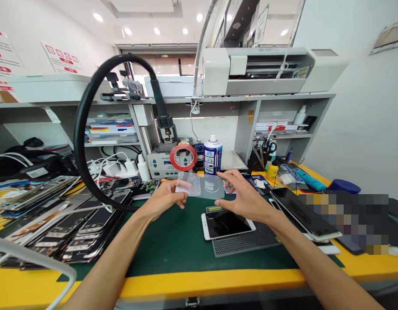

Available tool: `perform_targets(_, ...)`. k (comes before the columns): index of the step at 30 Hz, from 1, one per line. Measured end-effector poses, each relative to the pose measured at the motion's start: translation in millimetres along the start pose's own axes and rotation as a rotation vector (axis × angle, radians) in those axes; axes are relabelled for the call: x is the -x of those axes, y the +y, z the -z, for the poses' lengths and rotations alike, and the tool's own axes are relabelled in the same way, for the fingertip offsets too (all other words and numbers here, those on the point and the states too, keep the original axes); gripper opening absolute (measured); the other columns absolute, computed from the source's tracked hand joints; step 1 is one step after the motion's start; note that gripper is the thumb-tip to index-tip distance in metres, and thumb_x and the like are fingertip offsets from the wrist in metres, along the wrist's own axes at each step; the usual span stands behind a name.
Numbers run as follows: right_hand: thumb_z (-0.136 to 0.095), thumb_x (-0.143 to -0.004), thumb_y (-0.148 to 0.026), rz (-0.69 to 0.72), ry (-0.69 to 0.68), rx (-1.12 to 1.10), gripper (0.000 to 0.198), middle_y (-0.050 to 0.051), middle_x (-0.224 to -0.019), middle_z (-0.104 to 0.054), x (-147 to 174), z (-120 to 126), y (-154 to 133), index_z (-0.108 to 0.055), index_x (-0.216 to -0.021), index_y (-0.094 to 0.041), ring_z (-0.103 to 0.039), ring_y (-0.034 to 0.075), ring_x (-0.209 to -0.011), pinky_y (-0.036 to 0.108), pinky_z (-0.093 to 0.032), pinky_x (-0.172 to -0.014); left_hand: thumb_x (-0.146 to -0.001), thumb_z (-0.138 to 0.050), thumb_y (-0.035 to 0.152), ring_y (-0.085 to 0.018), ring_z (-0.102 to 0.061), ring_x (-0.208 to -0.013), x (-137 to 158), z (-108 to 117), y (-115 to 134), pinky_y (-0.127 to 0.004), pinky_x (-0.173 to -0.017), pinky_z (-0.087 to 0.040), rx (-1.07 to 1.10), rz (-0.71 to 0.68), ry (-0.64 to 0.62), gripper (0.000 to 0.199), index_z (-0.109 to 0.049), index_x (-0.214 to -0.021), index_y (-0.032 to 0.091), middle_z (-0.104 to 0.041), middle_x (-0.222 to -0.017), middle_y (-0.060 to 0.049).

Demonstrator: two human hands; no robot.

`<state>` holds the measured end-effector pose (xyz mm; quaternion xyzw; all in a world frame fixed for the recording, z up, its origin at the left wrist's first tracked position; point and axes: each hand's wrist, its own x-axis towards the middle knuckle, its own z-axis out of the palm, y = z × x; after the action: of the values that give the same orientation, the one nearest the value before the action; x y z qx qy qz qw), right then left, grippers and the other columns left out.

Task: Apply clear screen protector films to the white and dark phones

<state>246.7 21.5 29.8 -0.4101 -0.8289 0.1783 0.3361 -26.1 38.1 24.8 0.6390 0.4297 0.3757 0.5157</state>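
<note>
My left hand (165,198) is closed at a small clear plastic piece (194,188), which looks like a flat box or lid; some fingers show through it. My right hand (245,196) has thumb and index finger spread apart, with nothing seen gripped between them. It hovers above a white-framed smartphone (229,224) with a dark screen. The phone lies face up, partly on a grey perforated mat (244,245). Beyond my hands stands a blue and white spray can (213,155), its base seen through clear plastic.
A green work mat (166,254) covers the yellow bench (205,284). Phone parts are stacked on the left (85,232), and phones lie at right (302,211). A thick black hose (79,129) arches at left. A red tape roll (171,159) stands before a grey machine (153,161).
</note>
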Motion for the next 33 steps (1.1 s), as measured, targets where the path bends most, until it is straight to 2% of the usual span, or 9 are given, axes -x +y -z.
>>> perform_targets(5, -0.069, -0.082, -0.044, 0.034, 0.008, 0.034, 0.07, 0.009, -0.128, -0.047, 9.0, 8.6, 4.1, -0.041, -0.144, -0.03, -0.055, 0.024, -0.099, 0.038, -0.053, -0.079, -0.074, -0.065, 0.017, -0.014, -0.059, -0.063, -0.4, -8.9, -2.6, -0.03, -0.062, -0.053, 0.045, 0.033, -0.041, 0.039, -0.061, -0.112, 0.015, -0.063, -0.076, 0.0)
perform_targets(8, -0.07, -0.081, -0.043, 0.007, -0.009, 0.001, 0.068, 0.009, -0.124, -0.049, 12.3, 12.8, 7.1, -0.043, -0.142, -0.028, -0.056, 0.023, -0.097, 0.037, -0.053, -0.078, -0.075, -0.065, 0.016, -0.015, -0.059, -0.065, 1.7, -15.6, 2.1, -0.031, -0.064, -0.053, 0.077, 0.035, -0.058, 0.046, -0.058, -0.12, 0.017, -0.064, -0.079, 0.0)
perform_targets(14, -0.074, -0.078, -0.037, -0.041, -0.017, -0.138, 0.065, 0.008, -0.113, -0.052, 15.8, 15.9, 13.9, -0.049, -0.136, -0.026, -0.057, 0.022, -0.096, 0.036, -0.054, -0.077, -0.078, -0.07, 0.028, -0.016, -0.06, -0.069, 8.2, -19.8, 11.3, -0.033, -0.069, -0.054, 0.046, -0.035, -0.139, 0.039, -0.061, -0.115, 0.019, -0.062, -0.083, -0.002)
perform_targets(17, -0.076, -0.077, -0.039, -0.093, 0.023, -0.299, 0.063, 0.007, -0.11, -0.054, 17.1, 19.0, 18.9, -0.05, -0.134, -0.025, -0.059, 0.021, -0.092, 0.034, -0.054, -0.073, -0.078, -0.072, 0.043, -0.024, -0.062, -0.098, 13.1, -24.8, 10.3, -0.038, -0.085, -0.053, -0.152, -0.047, -0.227, 0.055, -0.054, -0.127, 0.025, -0.063, -0.11, -0.007)
perform_targets(20, -0.079, -0.075, -0.035, -0.109, 0.101, -0.503, 0.062, 0.008, -0.11, -0.057, 17.8, 26.1, 23.3, -0.053, -0.13, -0.023, -0.06, 0.021, -0.092, 0.033, -0.053, -0.073, -0.068, -0.077, 0.057, -0.033, -0.047, -0.126, 19.5, -40.7, 4.2, -0.046, -0.1, -0.046, -0.547, -0.068, -0.227, 0.087, -0.039, -0.142, 0.033, -0.048, -0.14, -0.008)
perform_targets(21, -0.08, -0.074, -0.033, -0.103, 0.128, -0.568, 0.061, 0.008, -0.11, -0.057, 17.9, 29.0, 24.2, -0.054, -0.128, -0.023, -0.06, 0.021, -0.093, 0.033, -0.053, -0.073, -0.063, -0.078, 0.062, -0.036, -0.042, -0.13, 21.5, -47.6, 1.6, -0.049, -0.104, -0.042, -0.67, -0.099, -0.24, 0.098, -0.036, -0.146, 0.032, -0.041, -0.146, -0.009)
perform_targets(23, -0.082, -0.072, -0.029, -0.098, 0.171, -0.687, 0.059, 0.008, -0.111, -0.057, 17.7, 34.6, 24.9, -0.057, -0.125, -0.022, -0.06, 0.021, -0.093, 0.033, -0.053, -0.073, -0.056, -0.077, 0.068, -0.038, -0.037, -0.134, 24.5, -60.5, -3.1, -0.053, -0.109, -0.036, -0.846, -0.18, -0.287, 0.11, -0.033, -0.148, 0.028, -0.04, -0.146, -0.011)
perform_targets(27, -0.084, -0.067, -0.023, -0.123, 0.202, -0.879, 0.056, 0.008, -0.109, -0.057, 17.3, 42.4, 23.5, -0.062, -0.118, -0.021, -0.059, 0.021, -0.092, 0.031, -0.054, -0.065, -0.062, -0.071, 0.07, -0.034, -0.039, -0.132, 26.0, -72.2, -6.8, -0.048, -0.11, -0.037, -0.955, -0.236, -0.323, 0.106, -0.029, -0.149, 0.027, -0.041, -0.145, -0.009)
perform_targets(33, -0.082, -0.068, -0.017, -0.128, 0.178, -1.013, 0.052, 0.008, -0.11, -0.057, 19.7, 50.9, 26.0, -0.064, -0.117, -0.02, -0.058, 0.021, -0.091, 0.031, -0.053, -0.063, -0.066, -0.069, 0.067, -0.033, -0.041, -0.131, 21.6, -70.2, -4.7, -0.044, -0.108, -0.039, -0.964, -0.208, -0.301, 0.101, -0.03, -0.149, 0.026, -0.043, -0.144, -0.01)
